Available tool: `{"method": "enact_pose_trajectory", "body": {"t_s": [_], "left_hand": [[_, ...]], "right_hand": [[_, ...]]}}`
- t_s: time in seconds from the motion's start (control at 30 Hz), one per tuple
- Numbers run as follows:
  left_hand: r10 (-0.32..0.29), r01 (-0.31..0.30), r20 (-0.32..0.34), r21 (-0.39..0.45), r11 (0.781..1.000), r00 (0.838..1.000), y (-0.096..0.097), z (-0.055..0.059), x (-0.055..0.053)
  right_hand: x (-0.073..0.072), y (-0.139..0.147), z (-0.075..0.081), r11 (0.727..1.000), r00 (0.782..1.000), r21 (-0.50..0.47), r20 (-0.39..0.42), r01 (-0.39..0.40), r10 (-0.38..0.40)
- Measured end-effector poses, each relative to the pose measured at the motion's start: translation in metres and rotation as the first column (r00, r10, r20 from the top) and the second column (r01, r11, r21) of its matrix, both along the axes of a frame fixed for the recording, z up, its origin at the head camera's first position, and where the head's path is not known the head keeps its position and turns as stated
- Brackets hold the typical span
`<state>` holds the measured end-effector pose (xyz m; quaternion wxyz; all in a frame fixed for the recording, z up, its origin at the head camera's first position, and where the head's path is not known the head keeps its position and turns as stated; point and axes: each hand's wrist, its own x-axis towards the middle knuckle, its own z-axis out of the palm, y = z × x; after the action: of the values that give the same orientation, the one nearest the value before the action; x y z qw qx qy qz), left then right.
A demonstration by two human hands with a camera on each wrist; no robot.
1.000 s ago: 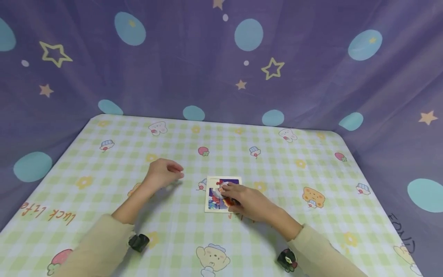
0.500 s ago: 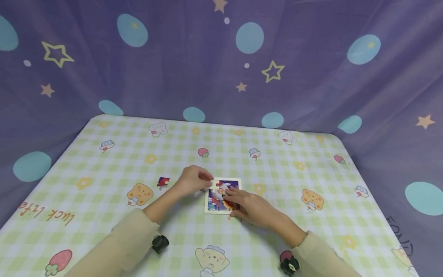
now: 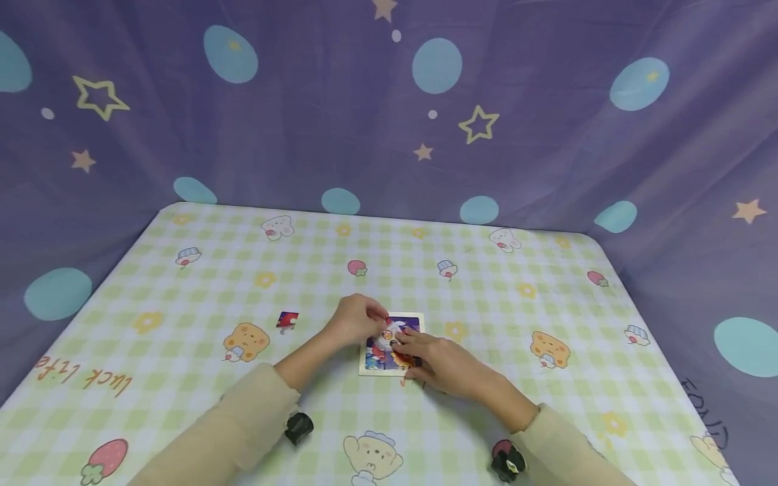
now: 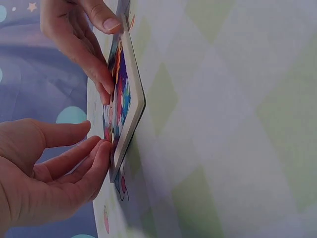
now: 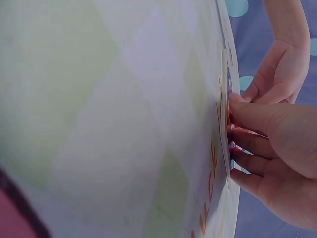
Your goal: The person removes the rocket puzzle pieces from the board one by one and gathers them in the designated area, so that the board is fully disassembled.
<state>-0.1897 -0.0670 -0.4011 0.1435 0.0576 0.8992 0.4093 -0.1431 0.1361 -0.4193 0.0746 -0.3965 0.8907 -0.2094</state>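
Observation:
A small square jigsaw puzzle (image 3: 377,362) in a cream frame lies flat on the table, with a colourful cartoon picture. My left hand (image 3: 357,319) reaches over its far left corner and covers it. In the left wrist view, the left fingertips (image 4: 103,147) touch the puzzle's surface while the thumb stands apart from them. From the other side, my right hand (image 3: 446,364) rests its fingertips on the picture, its thumb by the near right edge. Part of the picture is hidden under both hands. One loose red and purple puzzle piece (image 3: 288,320) lies to the left.
A green and white checked tablecloth (image 3: 474,418) with printed cartoons covers the table. Behind it hangs a purple curtain (image 3: 340,101) with stars and blue spots. A dark device (image 3: 299,428) sits at the left wrist and a similar device (image 3: 508,464) at the right.
My left hand has moved right from beside the puzzle onto its far left corner, uncovering the loose piece. My right hand has stayed on the puzzle with little movement.

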Motion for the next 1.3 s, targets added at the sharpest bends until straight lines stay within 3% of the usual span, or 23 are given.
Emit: {"method": "enact_pose_trajectory", "body": {"t_s": [0.23, 1.07, 1.3], "left_hand": [[0.022, -0.021, 0.025, -0.002, 1.0, 0.999, 0.002, -0.002, -0.001], [-0.074, 0.074, 0.034, -0.018, 0.997, 0.997, -0.002, 0.002, -0.011], [-0.049, 0.049, 0.027, 0.004, 0.999, 0.998, -0.001, 0.001, -0.01]], "right_hand": [[0.0, 0.002, -0.001, 1.0, 1.0, 0.023, 0.01, 0.011, -0.012], [-0.002, 0.0, 0.001, 0.999, 1.0, 0.032, 0.004, 0.01, -0.011], [-0.002, 0.0, 0.001, 0.999, 1.0, 0.035, 0.018, 0.016, -0.016]]}}
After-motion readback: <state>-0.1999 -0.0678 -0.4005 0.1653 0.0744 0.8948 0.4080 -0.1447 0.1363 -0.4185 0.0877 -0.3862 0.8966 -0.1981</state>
